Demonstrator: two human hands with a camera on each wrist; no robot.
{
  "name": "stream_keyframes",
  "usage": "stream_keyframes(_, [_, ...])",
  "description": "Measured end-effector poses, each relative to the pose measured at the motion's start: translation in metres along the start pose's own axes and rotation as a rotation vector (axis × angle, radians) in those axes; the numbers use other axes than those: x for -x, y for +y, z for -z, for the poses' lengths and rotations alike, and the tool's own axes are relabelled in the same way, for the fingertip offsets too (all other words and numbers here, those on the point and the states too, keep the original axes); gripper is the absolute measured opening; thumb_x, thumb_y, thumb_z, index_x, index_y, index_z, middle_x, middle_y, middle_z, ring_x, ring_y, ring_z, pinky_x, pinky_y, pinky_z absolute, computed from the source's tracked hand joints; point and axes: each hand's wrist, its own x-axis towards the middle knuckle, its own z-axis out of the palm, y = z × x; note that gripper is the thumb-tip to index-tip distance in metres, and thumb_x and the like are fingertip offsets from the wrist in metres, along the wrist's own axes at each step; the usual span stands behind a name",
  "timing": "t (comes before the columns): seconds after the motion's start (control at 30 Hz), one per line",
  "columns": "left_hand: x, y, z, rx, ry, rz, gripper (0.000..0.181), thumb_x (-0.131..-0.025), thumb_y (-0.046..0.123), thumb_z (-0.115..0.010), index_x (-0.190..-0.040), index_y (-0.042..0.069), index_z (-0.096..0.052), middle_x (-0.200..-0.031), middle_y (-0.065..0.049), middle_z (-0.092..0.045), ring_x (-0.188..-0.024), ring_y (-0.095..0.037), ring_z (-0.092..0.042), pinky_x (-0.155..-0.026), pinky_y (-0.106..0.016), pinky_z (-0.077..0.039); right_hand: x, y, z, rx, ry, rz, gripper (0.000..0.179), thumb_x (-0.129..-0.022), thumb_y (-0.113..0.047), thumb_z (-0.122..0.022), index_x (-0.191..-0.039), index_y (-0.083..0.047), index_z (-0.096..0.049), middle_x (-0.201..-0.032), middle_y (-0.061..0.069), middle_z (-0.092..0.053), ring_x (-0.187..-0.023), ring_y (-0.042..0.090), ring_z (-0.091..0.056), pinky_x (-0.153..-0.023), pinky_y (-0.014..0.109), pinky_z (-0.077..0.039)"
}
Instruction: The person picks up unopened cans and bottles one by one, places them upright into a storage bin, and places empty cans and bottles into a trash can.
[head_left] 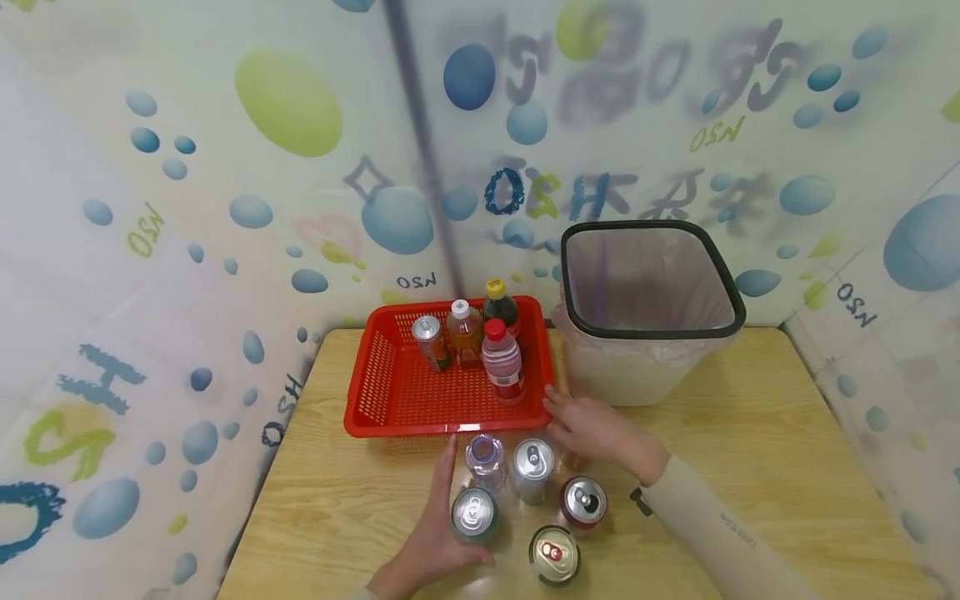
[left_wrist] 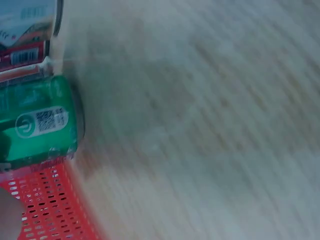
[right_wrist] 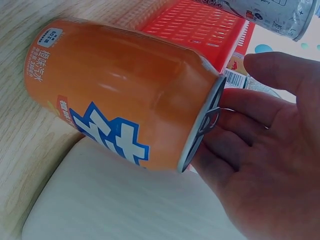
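Green can (head_left: pixel 474 517), orange can (right_wrist: pixel 115 90): long axes vertical, tabs up, nearside of red basket (head_left: pixel 420 400). Left hand (head_left: pixel 441 529) spread, right hand (head_left: pixel 596 427) relaxed, neither gripping.

A booth-like space, shown by bubble-printed sheeting (head_left: pixel 337 192) (mostly white) on three sides of a table (head_left: pixel 757 442).

A pale sleeve (head_left: pixel 723 540) with small grey lettering (head_left: pixel 738 530) ends beside a dark wrist strap (head_left: pixel 641 502).

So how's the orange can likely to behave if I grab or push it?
The orange can has a smooth, glossy side, so it may slip slightly. It stands upright, taller than wide, so a high push could tip it. Once down, its round body would probably roll.
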Motion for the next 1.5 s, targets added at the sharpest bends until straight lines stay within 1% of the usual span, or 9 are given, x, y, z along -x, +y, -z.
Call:
stream_keyframes(0.23, [0.003,-0.005,-0.006,-0.006,0.024,-0.027,0.144,-0.068,0.062,-0.090,-0.156,-0.016,-0.006,-0.167,-0.033,-0.009,-0.159,-0.031,-0.009,-0.123,-0.030,-0.010,0.001,-0.002,0.002,-0.007,-0.004,-0.006,0.050,-0.103,-0.021,-0.062,-0.144,0.007,-0.056,-0.154,0.028,-0.045,-0.134,0.046,-0.053,-0.107,0.054,-0.047])
stream_keyframes(0.4, [0.005,-0.005,-0.005,-0.035,0.015,0.099,0.148,-0.058,0.040,-0.101,-0.161,-0.008,-0.006,-0.171,-0.024,-0.009,-0.159,-0.022,-0.010,-0.122,-0.027,-0.013,0.001,-0.002,0.002,-0.010,-0.003,-0.004,0.050,-0.103,-0.021,-0.062,-0.143,0.007,-0.056,-0.154,0.029,-0.045,-0.133,0.047,-0.054,-0.107,0.054,-0.047])
stream_keyframes(0.5, [0.005,-0.004,-0.004,-0.066,0.003,0.165,0.147,-0.059,0.035,-0.101,-0.164,-0.003,-0.006,-0.171,-0.021,-0.010,-0.158,-0.019,-0.012,-0.121,-0.027,-0.014,0.001,-0.002,0.002,-0.014,-0.008,-0.015,0.050,-0.103,-0.021,-0.062,-0.144,0.007,-0.055,-0.155,0.028,-0.044,-0.134,0.046,-0.053,-0.107,0.054,-0.047])
stream_keyframes(0.63, [0.008,-0.003,-0.003,-0.108,-0.012,0.188,0.141,-0.063,0.032,-0.100,-0.164,-0.002,-0.008,-0.171,-0.022,-0.013,-0.156,-0.025,-0.018,-0.120,-0.033,-0.020,0.002,-0.002,0.002,-0.025,-0.014,-0.026,0.050,-0.103,-0.021,-0.062,-0.144,0.007,-0.055,-0.156,0.028,-0.044,-0.136,0.046,-0.051,-0.108,0.054,-0.046])
stream_keyframes(0.83, [0.011,-0.004,0.001,-0.206,-0.017,0.200,0.132,-0.066,0.030,-0.098,-0.164,-0.002,-0.015,-0.168,-0.024,-0.020,-0.150,-0.032,-0.026,-0.114,-0.047,-0.032,0.001,-0.002,0.001,-0.023,-0.010,-0.023,0.050,-0.103,-0.021,-0.061,-0.144,0.007,-0.055,-0.155,0.028,-0.044,-0.136,0.046,-0.052,-0.109,0.055,-0.045])
stream_keyframes(0.97, [0.014,-0.007,0.007,-0.258,0.000,0.182,0.122,-0.067,0.025,-0.094,-0.162,-0.003,-0.023,-0.167,-0.023,-0.026,-0.150,-0.027,-0.028,-0.112,-0.049,-0.034,0.001,-0.002,0.001,-0.025,-0.014,-0.027,0.050,-0.103,-0.021,-0.062,-0.144,0.007,-0.055,-0.156,0.027,-0.044,-0.136,0.046,-0.051,-0.109,0.054,-0.045])
stream_keyframes(1.17, [0.016,-0.010,0.012,-0.195,0.006,0.234,0.114,-0.070,0.019,-0.090,-0.163,0.005,-0.027,-0.165,-0.016,-0.036,-0.144,-0.038,-0.042,-0.109,-0.055,-0.040,0.001,-0.002,0.002,-0.014,-0.004,-0.015,0.049,-0.103,-0.021,-0.062,-0.143,0.007,-0.057,-0.155,0.028,-0.045,-0.135,0.046,-0.053,-0.108,0.054,-0.046])
stream_keyframes(1.37, [0.010,-0.009,0.010,-0.024,-0.003,0.349,0.136,-0.059,0.025,-0.101,-0.167,0.013,-0.018,-0.166,-0.023,-0.028,-0.144,-0.046,-0.038,-0.113,-0.054,-0.037,0.002,-0.003,0.003,-0.021,-0.010,-0.023,0.049,-0.103,-0.021,-0.062,-0.143,0.006,-0.057,-0.155,0.027,-0.045,-0.136,0.046,-0.052,-0.109,0.054,-0.046])
stream_keyframes(1.5, [0.008,-0.009,0.008,-0.078,0.027,0.315,0.120,-0.062,0.022,-0.099,-0.162,0.009,-0.033,-0.161,-0.021,-0.040,-0.139,-0.042,-0.048,-0.111,-0.048,-0.043,0.002,-0.003,0.003,-0.020,-0.014,-0.027,0.050,-0.103,-0.021,-0.061,-0.144,0.006,-0.056,-0.155,0.027,-0.045,-0.137,0.046,-0.051,-0.109,0.054,-0.045])
